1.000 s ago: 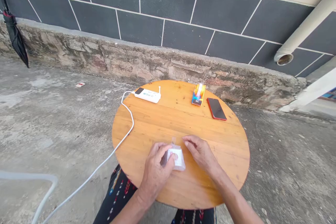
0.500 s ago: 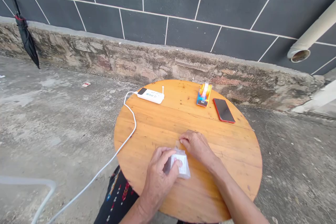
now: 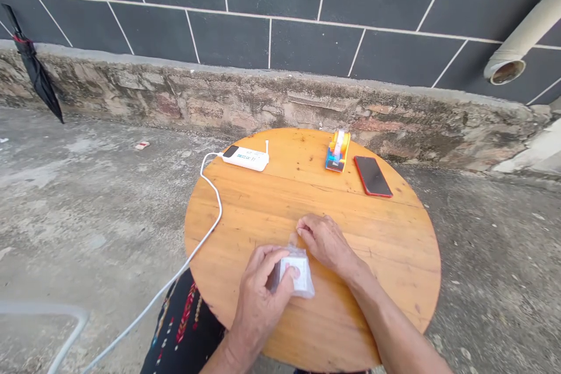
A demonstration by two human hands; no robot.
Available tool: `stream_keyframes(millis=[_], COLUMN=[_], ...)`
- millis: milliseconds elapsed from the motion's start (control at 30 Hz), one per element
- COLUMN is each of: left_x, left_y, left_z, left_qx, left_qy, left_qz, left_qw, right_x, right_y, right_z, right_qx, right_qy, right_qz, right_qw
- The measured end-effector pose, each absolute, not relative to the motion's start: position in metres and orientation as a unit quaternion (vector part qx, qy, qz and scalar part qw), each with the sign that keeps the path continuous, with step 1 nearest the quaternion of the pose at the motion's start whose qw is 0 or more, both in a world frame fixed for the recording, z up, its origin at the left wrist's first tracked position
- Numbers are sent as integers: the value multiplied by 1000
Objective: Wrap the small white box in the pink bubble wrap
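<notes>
A small white box in a clear plastic wrapper [image 3: 300, 276] lies near the front of the round wooden table. My left hand [image 3: 262, 287] grips it from the left, thumb on its top face and fingers at its far left edge. My right hand [image 3: 325, 241] is just beyond the box, fingertips pinched together at the end of a thin clear strip [image 3: 293, 238] that runs up from the wrapper. Whether the strip is tape or part of the wrapper I cannot tell.
Farther back on the table [image 3: 263, 198] are a white power strip [image 3: 246, 158] with its cable, a yellow and blue tape dispenser [image 3: 337, 152] and a red-edged phone [image 3: 373, 176]. A black umbrella [image 3: 37, 73] leans on the wall at left.
The view has shifted slightly, so the table and the things on it appear a little farther left. Both hands keep nearly the same pose around the wrapped box.
</notes>
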State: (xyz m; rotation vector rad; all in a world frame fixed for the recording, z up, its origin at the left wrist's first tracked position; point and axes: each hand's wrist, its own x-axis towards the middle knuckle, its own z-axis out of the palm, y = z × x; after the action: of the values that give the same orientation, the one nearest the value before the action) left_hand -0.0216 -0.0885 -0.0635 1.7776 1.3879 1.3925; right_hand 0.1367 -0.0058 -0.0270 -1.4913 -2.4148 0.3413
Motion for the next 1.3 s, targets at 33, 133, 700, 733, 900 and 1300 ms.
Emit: stream_keyframes(millis=[33,133,700,733,900,1300], left_x=[-22,-22,-20,-20,-19,-18], left_y=[-89,-88,-89,-89,-88,-89], left_z=[-64,-65,-63,-63,-63,-62], left_qx=[652,654,643,643,644,642], left_qy=[508,509,521,522,516,527], left_qz=[508,508,505,505,510,506], left_qw=[242,235,243,242,243,233], right_x=[137,134,139,140,146,141], right_y=[-6,-6,-11,-11,-10,-6], right_z=[-27,-27,-30,-32,-33,-42], right_qx=[-509,-509,-492,-485,-428,-442], right_qy=[-840,-846,-820,-808,-761,-750], right_qz=[118,89,215,250,391,357], right_qw=[146,130,200,222,290,339])
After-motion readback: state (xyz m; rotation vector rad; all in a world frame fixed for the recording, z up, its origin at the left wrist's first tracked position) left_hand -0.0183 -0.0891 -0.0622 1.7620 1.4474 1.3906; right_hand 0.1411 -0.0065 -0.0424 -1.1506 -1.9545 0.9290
